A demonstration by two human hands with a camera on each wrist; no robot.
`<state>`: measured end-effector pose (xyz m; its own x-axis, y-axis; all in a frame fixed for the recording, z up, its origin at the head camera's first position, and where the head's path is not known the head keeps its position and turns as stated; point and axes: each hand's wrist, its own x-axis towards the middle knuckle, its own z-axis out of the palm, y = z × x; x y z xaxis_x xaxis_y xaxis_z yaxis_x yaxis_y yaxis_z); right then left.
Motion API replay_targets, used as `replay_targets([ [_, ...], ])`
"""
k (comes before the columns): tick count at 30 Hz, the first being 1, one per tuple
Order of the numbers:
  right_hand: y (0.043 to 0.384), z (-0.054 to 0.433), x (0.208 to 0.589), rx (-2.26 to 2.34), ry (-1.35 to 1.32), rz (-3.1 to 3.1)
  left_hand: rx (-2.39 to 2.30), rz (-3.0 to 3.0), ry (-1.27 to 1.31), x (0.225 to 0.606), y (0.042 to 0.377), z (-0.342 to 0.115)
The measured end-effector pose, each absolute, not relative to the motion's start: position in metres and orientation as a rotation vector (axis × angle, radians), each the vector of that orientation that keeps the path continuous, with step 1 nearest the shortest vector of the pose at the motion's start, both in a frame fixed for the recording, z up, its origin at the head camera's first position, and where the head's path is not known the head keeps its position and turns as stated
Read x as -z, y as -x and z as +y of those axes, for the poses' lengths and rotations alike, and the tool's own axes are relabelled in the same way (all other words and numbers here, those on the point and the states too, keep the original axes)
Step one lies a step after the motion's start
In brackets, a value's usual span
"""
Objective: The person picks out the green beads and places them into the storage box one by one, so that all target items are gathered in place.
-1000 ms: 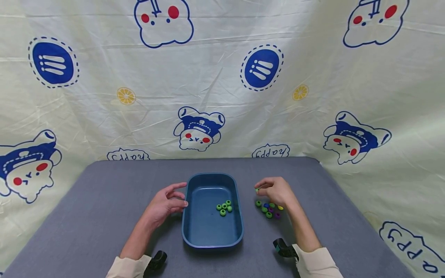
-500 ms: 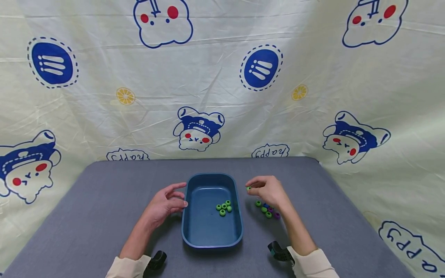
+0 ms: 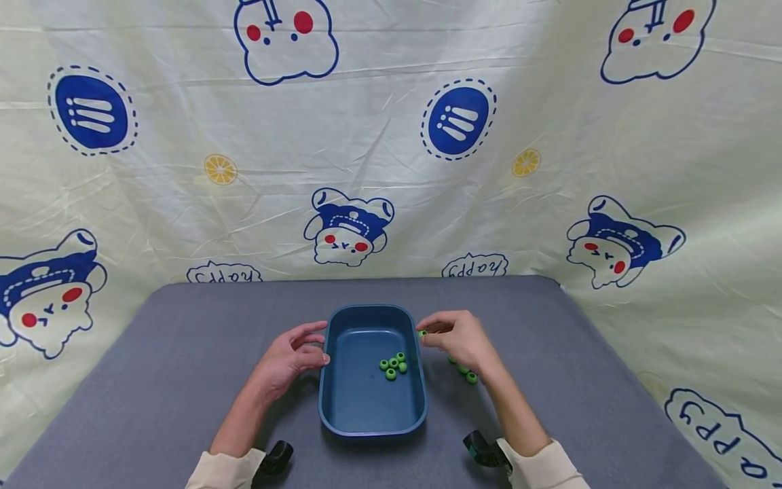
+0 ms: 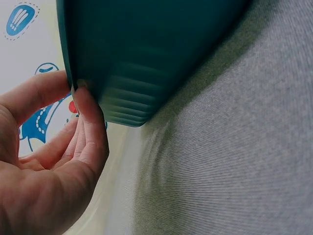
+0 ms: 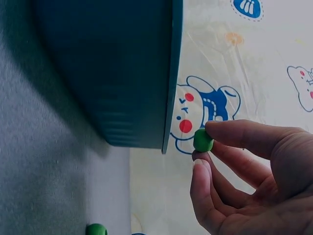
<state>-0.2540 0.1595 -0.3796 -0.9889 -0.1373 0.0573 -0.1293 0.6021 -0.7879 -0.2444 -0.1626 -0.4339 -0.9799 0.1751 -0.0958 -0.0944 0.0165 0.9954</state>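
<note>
A deep blue plastic tray stands on the table, with several green beads grouped inside toward its right. My left hand holds the tray's left rim, thumb and index finger at the edge; the left wrist view shows this hand close up against the tray wall. At the right rim, my right hand pinches one green bead between thumb and fingertips. In the right wrist view that bead is just beside the tray's rim.
Right of the tray, more green beads lie on the grey table, partly hidden behind the right hand and forearm. A white printed curtain hangs behind the table's far edge.
My right hand has moved left with the green bead, from over the loose beads to the tray's right rim. The left hand and tray have stayed in place.
</note>
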Motion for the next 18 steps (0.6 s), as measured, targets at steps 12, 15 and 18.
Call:
replay_targets([
  [12,0.246,0.145,0.381,1.392,0.332,2.806,-2.079,2.100,-0.120,0.431,0.244,-0.162],
  [15,0.245,0.142,0.382,1.394,0.340,2.799,-2.083,2.095,-0.114,0.432,0.244,-0.163],
  [18,0.244,0.139,0.383,1.387,0.349,2.788,-2.079,2.097,-0.107,0.433,0.245,-0.163],
])
